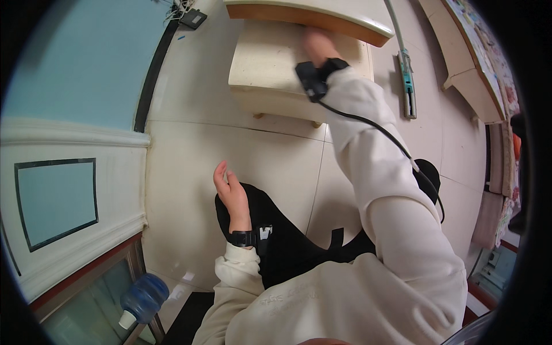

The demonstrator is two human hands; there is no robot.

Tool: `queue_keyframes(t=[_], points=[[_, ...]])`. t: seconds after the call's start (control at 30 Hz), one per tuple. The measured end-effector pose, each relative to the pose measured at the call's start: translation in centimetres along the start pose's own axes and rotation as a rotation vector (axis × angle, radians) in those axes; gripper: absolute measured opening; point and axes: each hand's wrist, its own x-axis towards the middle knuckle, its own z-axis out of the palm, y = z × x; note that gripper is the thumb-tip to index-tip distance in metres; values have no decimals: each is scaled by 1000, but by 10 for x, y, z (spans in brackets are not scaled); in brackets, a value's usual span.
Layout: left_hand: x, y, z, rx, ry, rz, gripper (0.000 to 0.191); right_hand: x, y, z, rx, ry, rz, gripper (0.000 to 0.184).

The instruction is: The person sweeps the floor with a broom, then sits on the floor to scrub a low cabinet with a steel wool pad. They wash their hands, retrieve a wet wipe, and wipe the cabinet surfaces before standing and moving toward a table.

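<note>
My right hand [318, 45] is blurred and reaches over a low cream cabinet [263, 64] that stands on short feet. Its fingers disappear beneath a cream top panel [319, 13] with a brown wooden edge, so what they touch is hidden. A black strapped device with a cable [311, 81] is on that wrist. Close to my black-clad knee, my left hand [234, 196] hangs in the air with nothing in it, its thumb apart from the fingers. A black wristband [242, 238] with a small device circles the left wrist.
A mop with a teal and grey head [406, 82] lies right of the cabinet. Cream furniture [470, 82] with floral fabric lines the right side. A black box [193, 19] with cables rests by the left wall. A blue water jug [144, 298] is at lower left.
</note>
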Motion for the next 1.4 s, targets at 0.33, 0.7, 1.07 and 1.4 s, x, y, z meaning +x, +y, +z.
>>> queue_keyframes(t=[0.33,0.7,1.07,1.4], points=[[4,-10,5,7,-5,3,32,-26,-103,-41,560,593,161,15],[6,-9,13,29,-36,2,31,-134,68,-17,429,617,441,19],[6,-3,22,57,-69,10,31,-154,52,-39,523,460,544,13],[9,-10,43,133,-102,48,30,-202,-78,-61,895,597,-57,33]])
